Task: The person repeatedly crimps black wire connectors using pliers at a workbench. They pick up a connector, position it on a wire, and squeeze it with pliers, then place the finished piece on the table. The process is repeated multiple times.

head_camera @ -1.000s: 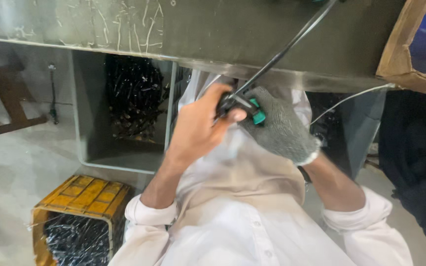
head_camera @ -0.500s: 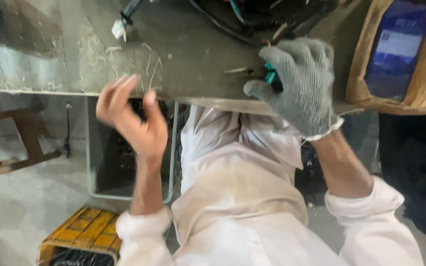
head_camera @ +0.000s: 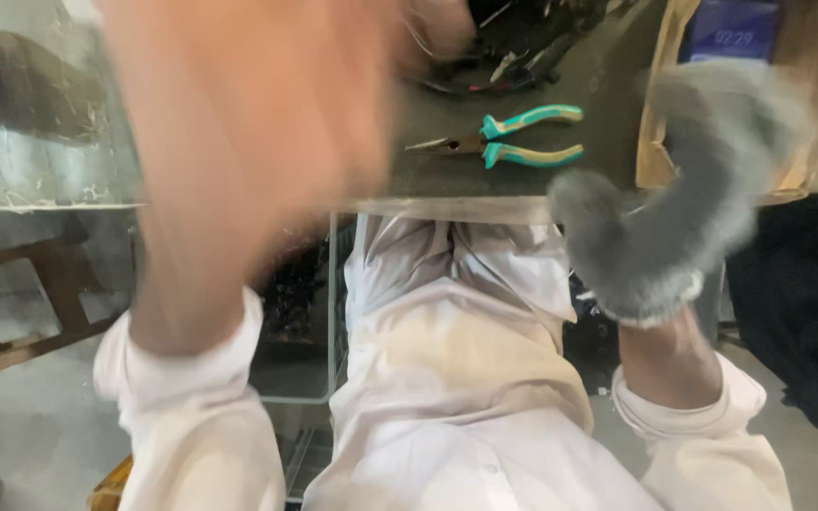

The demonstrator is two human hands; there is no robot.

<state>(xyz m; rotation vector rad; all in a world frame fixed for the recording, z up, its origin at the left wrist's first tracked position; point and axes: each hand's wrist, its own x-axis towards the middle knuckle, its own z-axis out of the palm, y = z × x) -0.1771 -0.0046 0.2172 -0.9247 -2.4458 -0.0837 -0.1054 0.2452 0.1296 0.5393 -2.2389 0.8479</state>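
My bare left hand [head_camera: 248,142] is raised close to the camera and badly blurred, covering the left part of the metal table [head_camera: 40,161]; its fingers cannot be made out. My right hand [head_camera: 674,189], in a grey knit glove, hovers at the table's front edge with the thumb apart and nothing in it. Long-nose pliers [head_camera: 508,140] with teal handles lie flat on the table between the hands, touched by neither. A white coat covers my arms and lap.
A tangle of dark cables [head_camera: 523,38] lies behind the pliers. An open cardboard box [head_camera: 660,114] stands on the table at the right. Below left are a wooden frame [head_camera: 11,312] and the corner of a yellow crate [head_camera: 111,487].
My right hand has let go of the pliers, which now lie on the table. My left hand has risen toward the camera. The view has tilted up over the tabletop.
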